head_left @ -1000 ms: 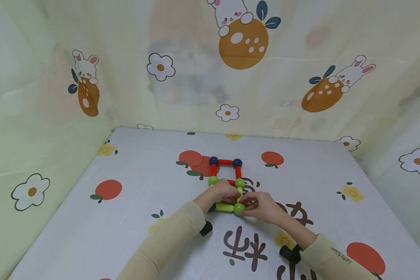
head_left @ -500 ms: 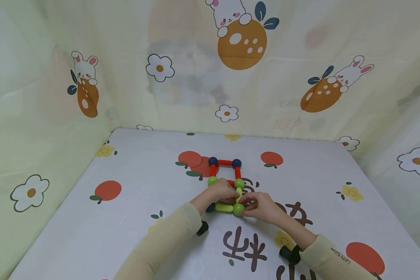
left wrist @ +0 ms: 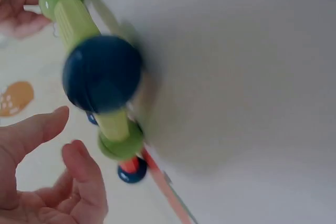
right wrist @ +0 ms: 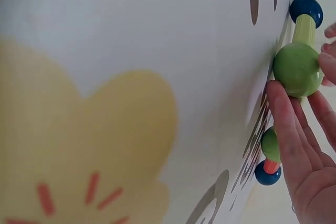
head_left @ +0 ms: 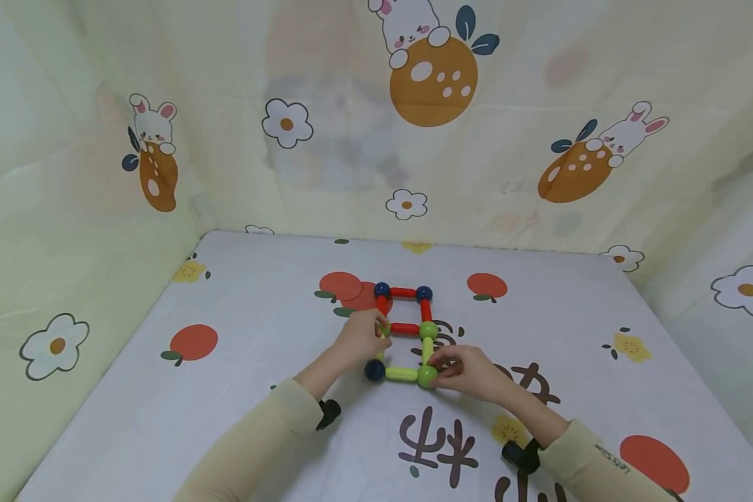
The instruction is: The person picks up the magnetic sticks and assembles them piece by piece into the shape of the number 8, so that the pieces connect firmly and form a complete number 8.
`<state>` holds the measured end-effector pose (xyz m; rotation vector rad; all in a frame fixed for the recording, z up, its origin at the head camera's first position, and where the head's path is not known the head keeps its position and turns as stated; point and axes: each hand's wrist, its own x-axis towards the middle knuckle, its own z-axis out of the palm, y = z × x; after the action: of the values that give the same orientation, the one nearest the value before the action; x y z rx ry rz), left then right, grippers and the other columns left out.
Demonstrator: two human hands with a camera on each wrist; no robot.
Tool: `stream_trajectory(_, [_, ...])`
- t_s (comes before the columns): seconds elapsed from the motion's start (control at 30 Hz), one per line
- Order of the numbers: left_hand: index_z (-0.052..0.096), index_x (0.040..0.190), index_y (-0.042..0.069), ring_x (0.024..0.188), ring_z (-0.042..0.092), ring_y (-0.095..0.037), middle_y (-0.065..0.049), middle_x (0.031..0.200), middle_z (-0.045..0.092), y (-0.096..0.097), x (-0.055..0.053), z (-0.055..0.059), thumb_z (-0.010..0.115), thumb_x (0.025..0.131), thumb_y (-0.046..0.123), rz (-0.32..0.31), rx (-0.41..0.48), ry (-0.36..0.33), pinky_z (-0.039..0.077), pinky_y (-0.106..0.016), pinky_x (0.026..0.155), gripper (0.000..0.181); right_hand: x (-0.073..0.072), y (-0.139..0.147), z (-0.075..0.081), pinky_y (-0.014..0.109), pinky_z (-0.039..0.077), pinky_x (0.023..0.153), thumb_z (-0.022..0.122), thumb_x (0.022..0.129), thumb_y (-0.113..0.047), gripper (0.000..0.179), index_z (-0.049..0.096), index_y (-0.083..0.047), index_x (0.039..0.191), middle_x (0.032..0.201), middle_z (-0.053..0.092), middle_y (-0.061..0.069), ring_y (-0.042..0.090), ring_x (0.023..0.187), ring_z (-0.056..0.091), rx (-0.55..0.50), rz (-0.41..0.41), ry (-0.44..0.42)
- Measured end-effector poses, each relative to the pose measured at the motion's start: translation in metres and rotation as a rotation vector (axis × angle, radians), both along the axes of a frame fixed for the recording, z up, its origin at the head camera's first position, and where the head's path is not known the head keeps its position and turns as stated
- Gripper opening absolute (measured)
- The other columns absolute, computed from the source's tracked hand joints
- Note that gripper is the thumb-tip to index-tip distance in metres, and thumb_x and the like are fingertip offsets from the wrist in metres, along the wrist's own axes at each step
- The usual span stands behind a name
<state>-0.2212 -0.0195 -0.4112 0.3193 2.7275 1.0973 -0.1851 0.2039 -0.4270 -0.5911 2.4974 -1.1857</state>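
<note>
A flat frame of magnetic rods and balls lies on the table, two squares joined end to end. Red rods (head_left: 404, 328) and navy balls form its far square; yellow-green rods (head_left: 401, 374) form the near one. My right hand (head_left: 467, 371) pinches the green ball (head_left: 427, 376) at the near right corner, thumb and fingers on either side in the right wrist view. Beside the frame's left side is my left hand (head_left: 359, 338), partly covering the left green ball and rod. In the left wrist view its thumb and fingers are apart, near the navy ball (left wrist: 102, 73), holding nothing.
The white tabletop (head_left: 276, 293) is printed with fruit, flowers and dark lettering. A patterned curtain (head_left: 345, 160) rises behind the table and at both sides. Black camera mounts (head_left: 521, 457) sit on both wrists.
My left hand has come away from the right-hand rod and moved left, uncovering the middle red rod and near navy ball. My right hand and the frame stay nearly in place.
</note>
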Motion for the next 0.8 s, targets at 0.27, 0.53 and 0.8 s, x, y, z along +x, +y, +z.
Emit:
stream_trajectory(0.27, [0.039,0.131,-0.001,0.067,0.05,-0.017,-0.007,0.078,0.053,-0.017,-0.008,-0.006,0.067,0.083,0.022,0.033,-0.06,-0.066,0.041,-0.025,0.055,0.06,-0.009,0.005,-0.001,0.03,0.052,0.07,0.073,0.078,-0.019,0.034,0.06,-0.002,0.104,0.096,0.062,0.009,0.02,0.082,0.063,0.004,-0.038,0.013])
stream_trajectory(0.53, [0.028,0.139,-0.002,0.054,0.054,-0.015,-0.012,0.088,0.055,-0.02,-0.015,-0.016,0.063,0.086,0.026,-0.002,-0.012,-0.16,0.043,-0.024,0.055,0.069,-0.02,0.002,-0.003,0.03,0.051,0.066,0.071,0.08,-0.026,0.064,0.042,-0.001,0.131,0.101,0.061,0.011,0.018,0.08,0.063,0.04,-0.157,-0.028])
stream_trajectory(0.8, [0.03,0.138,-0.002,0.069,0.055,-0.017,-0.015,0.102,0.055,-0.013,-0.019,-0.021,0.061,0.088,0.025,-0.033,0.014,-0.152,0.046,-0.024,0.057,0.065,-0.032,-0.005,-0.004,0.022,0.04,0.051,0.068,0.082,-0.028,0.068,0.04,0.006,0.134,0.098,0.063,0.011,0.013,0.066,0.052,0.159,-0.186,0.047])
